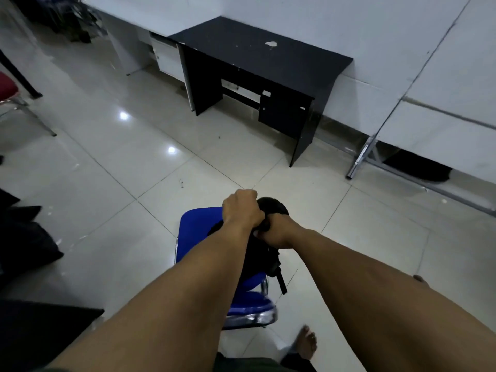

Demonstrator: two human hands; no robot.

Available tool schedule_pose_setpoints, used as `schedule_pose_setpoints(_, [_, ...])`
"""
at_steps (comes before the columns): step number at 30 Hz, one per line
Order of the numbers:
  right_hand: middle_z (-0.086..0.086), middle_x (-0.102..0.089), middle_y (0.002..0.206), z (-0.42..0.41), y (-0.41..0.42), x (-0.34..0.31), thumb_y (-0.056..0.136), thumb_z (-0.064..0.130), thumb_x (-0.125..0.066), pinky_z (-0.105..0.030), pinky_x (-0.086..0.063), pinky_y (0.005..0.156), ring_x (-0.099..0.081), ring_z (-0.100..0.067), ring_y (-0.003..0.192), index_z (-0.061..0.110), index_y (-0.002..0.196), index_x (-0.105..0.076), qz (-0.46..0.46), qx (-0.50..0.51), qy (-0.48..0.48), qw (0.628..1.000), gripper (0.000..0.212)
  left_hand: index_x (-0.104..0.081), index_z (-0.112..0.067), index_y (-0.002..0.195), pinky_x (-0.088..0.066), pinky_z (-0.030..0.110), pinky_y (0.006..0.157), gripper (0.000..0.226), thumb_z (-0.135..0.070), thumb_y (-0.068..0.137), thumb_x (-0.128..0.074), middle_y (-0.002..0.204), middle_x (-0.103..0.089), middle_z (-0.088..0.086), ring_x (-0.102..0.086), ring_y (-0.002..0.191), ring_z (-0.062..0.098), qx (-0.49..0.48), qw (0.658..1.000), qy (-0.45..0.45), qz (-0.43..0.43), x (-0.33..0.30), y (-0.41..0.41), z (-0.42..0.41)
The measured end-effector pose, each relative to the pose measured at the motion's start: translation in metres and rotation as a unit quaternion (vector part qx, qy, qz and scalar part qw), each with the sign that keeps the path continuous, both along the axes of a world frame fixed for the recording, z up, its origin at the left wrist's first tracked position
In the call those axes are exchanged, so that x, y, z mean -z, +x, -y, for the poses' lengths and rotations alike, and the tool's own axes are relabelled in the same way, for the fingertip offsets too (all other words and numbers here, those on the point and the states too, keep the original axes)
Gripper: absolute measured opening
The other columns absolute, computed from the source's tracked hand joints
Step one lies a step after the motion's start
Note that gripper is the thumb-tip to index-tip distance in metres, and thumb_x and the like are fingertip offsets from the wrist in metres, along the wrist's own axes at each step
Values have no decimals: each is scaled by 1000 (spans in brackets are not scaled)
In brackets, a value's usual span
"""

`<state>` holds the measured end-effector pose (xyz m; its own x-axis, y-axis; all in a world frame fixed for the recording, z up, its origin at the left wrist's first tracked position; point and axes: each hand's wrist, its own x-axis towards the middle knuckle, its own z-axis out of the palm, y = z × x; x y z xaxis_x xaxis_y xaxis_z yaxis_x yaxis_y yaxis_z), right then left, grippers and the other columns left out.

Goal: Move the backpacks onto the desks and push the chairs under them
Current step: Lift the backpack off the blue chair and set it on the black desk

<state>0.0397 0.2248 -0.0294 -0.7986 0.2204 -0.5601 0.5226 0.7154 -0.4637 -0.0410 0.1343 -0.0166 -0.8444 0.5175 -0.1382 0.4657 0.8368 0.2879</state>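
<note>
left hand [243, 209] and right hand [276, 232]: fingers curled tight on black backpack [264, 253] | backpack under the fingers, on blue chair [198, 224] | black counter [268, 52] well beyond fingers

Head view, angled down over hands [257, 224], facing desk [268, 57].

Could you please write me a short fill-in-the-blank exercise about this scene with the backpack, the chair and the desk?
1. The black backpack sits on a chair whose seat is ____ in colour.
2. Both the left hand and the right hand have a grip on the ____.
3. The top of the black desk bears a chipped ____ patch.
4. The person's foot on the tiled floor is ____.

Missing words: blue; backpack; white; bare
</note>
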Motion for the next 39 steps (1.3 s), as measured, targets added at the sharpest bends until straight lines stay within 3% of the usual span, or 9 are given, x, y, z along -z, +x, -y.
schedule_pose_setpoints(10, [-11, -66, 106, -105, 9, -50, 85, 51, -50, -43, -55, 86, -63, -28, 90, 15, 123, -57, -81, -35, 16, 996, 53, -53, -15, 75, -44, 30, 60, 19, -24, 74, -69, 75, -56, 3, -53, 67, 24, -205, 969, 139, -5, -47, 14, -135])
schedule_pose_setpoints(16, [-13, -56, 116, -149, 14, -57, 92, 35, -56, -35, -46, 76, -61, -31, 100, 9, 124, -51, -192, 136, 83, 968, 41, -58, -15, 77, -50, 28, 65, 18, -25, 72, -71, 78, -60, 2, -57, 70, 22, -294, 920, 255, 46, -70, 29, -202])
schedule_pose_setpoints(20, [-6, -67, 89, -193, 4, -63, 93, 16, -53, -35, -51, 67, -65, -25, 81, 16, 89, -60, -253, 205, 74, 943, 9, -58, -19, 69, -42, 25, 59, 13, -30, 74, -61, 73, -62, -3, -57, 67, 19, -250, 918, 295, 82, -70, 27, -241])
schedule_pose_setpoints(23, [-3, -64, 74, -229, -7, -68, 89, 13, -54, -37, -52, 63, -63, -24, 72, 19, 74, -61, -270, 243, 73, 929, 18, -55, -19, 66, -44, 32, 62, 28, -43, 79, -48, 71, -63, -2, -59, 72, 21, -167, 914, 339, 149, -64, 12, -258])
schedule_pose_setpoints(26, [-1, -59, 70, -263, -22, -63, 82, 7, -53, -31, -44, 61, -57, -22, 67, 21, 82, -67, -271, 239, 102, 927, 20, -59, -21, 76, -47, 32, 65, 26, -40, 81, -43, 75, -65, -1, -61, 75, 23, -85, 940, 328, 52, -45, -19, -252])
schedule_pose_setpoints(28, [0, -56, 71, -287, -38, -59, 79, 3, -52, -27, -38, 63, -50, -20, 66, 19, 89, -70, -278, 212, 136, 927, 26, -56, -25, 81, -46, 32, 67, 8, -32, 80, -51, 81, -62, -2, -59, 81, 23, -109, 945, 307, -16, -25, -58, -248])
schedule_pose_setpoints(33, [-4, -65, 81, -331, -81, -59, 79, 2, -52, -27, -38, 65, -52, -21, 71, 20, 93, -72, -275, 155, 146, 938, 30, -38, -26, 142, -40, 46, 106, 57, -22, 89, -58, 142, -41, 8, -44, 127, 30, -17, 984, 135, 117, 0, -144, -259])
schedule_pose_setpoints(36, [1, -59, 73, -356, -109, -62, 79, 1, -54, -26, -37, 64, -55, -23, 70, 20, 86, -70, -282, 168, 148, 933, 25, -54, -25, 126, -45, 38, 97, 32, -29, 95, -55, 127, -58, 6, -54, 118, 29, 61, 979, 142, 132, -7, -177, -290])
schedule_pose_setpoints(39, [-1, -62, 74, -377, -141, -69, 78, 1, -55, -29, -42, 64, -60, -26, 75, 18, 88, -71, -286, 181, 148, 929, 25, -58, -21, 117, -45, 32, 81, 22, -29, 97, -52, 113, -66, 10, -60, 104, 32, 32, 977, 191, 91, -19, -204, -314])
